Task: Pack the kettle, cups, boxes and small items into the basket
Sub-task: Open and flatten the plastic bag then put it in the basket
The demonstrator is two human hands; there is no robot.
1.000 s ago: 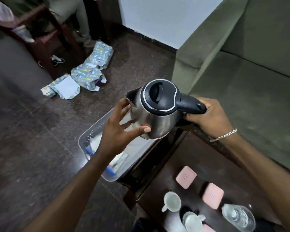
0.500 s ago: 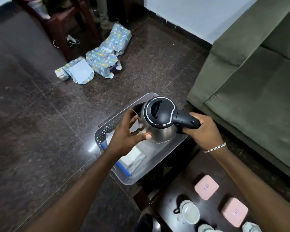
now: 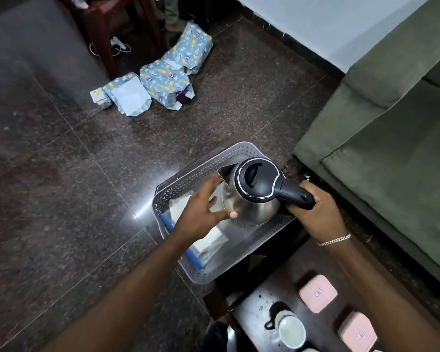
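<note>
A steel kettle [image 3: 252, 208] with a black lid stands upright inside the grey perforated basket [image 3: 186, 182] on the floor. My right hand [image 3: 318, 214] grips its black handle. My left hand [image 3: 203, 207] rests against the kettle's left side, fingers spread and thumb on the steel. A clear bag with a blue strip [image 3: 193, 255] and white packets lies in the basket. On the dark table at the bottom right sit two pink boxes [image 3: 318, 293] [image 3: 357, 331] and a white cup [image 3: 291, 332].
A green sofa [image 3: 391, 148] fills the right side, close to the basket. Wrapped blue parcels [image 3: 163, 80] lie on the dark tiled floor behind. A wooden chair leg [image 3: 107, 41] and a cable are at the top left.
Both hands have carried the kettle down from above the table edge into the basket. My view has tilted so more of the floor and basket shows.
</note>
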